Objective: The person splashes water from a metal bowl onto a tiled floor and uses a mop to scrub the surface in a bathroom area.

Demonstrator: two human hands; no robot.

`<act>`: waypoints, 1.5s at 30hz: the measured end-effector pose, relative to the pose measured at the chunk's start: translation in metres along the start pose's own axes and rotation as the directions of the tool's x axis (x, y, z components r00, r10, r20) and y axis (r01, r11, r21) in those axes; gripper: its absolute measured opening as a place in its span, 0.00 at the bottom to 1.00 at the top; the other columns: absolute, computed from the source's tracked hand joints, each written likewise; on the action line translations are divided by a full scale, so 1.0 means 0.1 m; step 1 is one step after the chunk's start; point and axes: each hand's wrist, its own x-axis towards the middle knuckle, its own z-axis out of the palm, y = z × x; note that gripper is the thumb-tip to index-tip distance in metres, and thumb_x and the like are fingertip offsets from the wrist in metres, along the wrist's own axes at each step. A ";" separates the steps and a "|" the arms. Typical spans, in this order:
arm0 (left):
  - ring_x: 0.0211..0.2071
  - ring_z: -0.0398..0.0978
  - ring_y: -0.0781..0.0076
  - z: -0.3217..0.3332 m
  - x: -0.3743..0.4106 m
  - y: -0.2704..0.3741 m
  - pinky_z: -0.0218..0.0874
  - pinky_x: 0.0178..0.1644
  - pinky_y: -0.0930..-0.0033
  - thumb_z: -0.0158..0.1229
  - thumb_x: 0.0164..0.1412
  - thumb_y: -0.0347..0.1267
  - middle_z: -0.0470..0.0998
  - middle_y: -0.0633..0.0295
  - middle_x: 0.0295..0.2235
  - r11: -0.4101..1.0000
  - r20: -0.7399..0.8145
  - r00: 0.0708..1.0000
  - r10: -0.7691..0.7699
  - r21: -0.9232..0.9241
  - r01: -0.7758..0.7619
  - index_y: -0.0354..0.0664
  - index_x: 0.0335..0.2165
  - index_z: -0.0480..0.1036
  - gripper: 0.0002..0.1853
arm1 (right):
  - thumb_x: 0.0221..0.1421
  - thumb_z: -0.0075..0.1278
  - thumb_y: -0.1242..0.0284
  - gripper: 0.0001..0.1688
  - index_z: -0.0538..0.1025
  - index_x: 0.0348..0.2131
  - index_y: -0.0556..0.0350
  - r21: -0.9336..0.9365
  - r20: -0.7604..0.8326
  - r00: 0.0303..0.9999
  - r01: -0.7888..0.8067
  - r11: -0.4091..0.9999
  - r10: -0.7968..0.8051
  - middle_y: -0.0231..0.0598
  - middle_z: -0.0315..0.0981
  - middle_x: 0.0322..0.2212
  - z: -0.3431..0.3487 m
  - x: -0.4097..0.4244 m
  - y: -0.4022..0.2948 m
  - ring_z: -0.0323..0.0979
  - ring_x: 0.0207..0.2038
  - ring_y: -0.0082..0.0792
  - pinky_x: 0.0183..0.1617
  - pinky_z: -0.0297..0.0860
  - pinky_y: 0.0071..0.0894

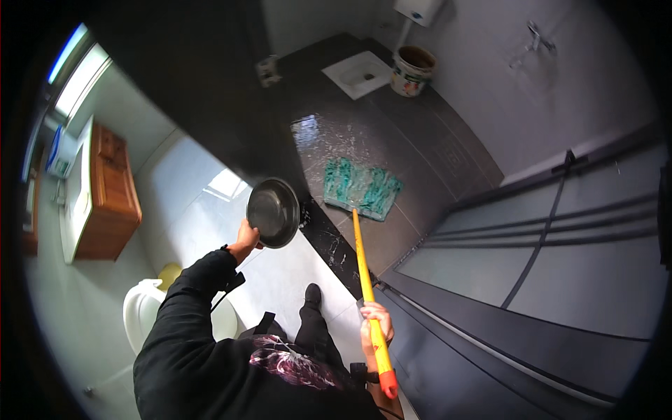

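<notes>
My left hand (247,237) grips the rim of a round metal basin (273,212), held above the light floor beside the dark doorsill. In my right hand (377,321) is the yellow handle (362,257) of a mop, near its red end cap. The mop's flat green-and-white head (361,188) lies spread on the dark tiled floor (415,191) beyond the sill. Wet, shiny patches show on the tiles past the mop head.
A white squat toilet (358,74) and a patterned bucket (412,72) are at the far wall. At right stands a framed glass door (530,252). A wooden vanity cabinet (113,197) is on the left, a white rounded fixture (139,310) below it. A black stone doorsill (336,252) divides the floors.
</notes>
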 end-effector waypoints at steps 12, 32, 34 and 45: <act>0.18 0.73 0.57 -0.63 -1.38 -0.68 0.70 0.20 0.66 0.40 0.49 0.26 0.73 0.48 0.25 0.708 -0.263 0.866 -0.426 -0.693 0.137 0.22 0.34 0.65 0.16 | 0.54 0.42 0.68 0.13 0.60 0.19 0.50 0.057 -0.360 0.932 0.062 0.996 -0.037 0.31 0.59 0.16 -0.74 3.03 0.35 0.59 0.20 0.24 0.27 0.60 0.23; 0.26 0.73 0.55 -0.85 -2.70 -1.51 0.70 0.26 0.62 0.42 0.49 0.27 0.71 0.46 0.29 0.443 -0.523 0.565 -0.639 -0.850 -0.285 0.25 0.36 0.62 0.15 | 0.51 0.46 0.65 0.15 0.64 0.20 0.55 -0.156 -0.382 0.912 0.092 0.983 -0.146 0.31 0.62 0.11 -1.45 3.45 1.02 0.62 0.17 0.25 0.24 0.60 0.23; 0.26 0.73 0.55 -0.83 -2.76 -1.67 0.70 0.25 0.62 0.43 0.50 0.27 0.71 0.46 0.29 0.421 -0.508 0.538 -0.672 -0.861 -0.286 0.26 0.36 0.63 0.15 | 0.51 0.46 0.66 0.14 0.64 0.19 0.55 -0.247 -0.346 0.925 0.073 0.966 -0.158 0.32 0.62 0.11 -1.44 3.33 1.11 0.61 0.17 0.25 0.26 0.60 0.23; 0.24 0.74 0.59 -0.67 -2.83 -2.06 0.69 0.24 0.61 0.40 0.51 0.26 0.74 0.51 0.30 0.398 -0.419 0.373 -0.828 -0.907 -0.135 0.34 0.43 0.63 0.18 | 0.52 0.45 0.71 0.10 0.61 0.25 0.57 -0.181 -0.274 0.951 0.097 0.979 -0.145 0.36 0.63 0.18 -1.59 2.90 1.30 0.63 0.23 0.29 0.31 0.62 0.27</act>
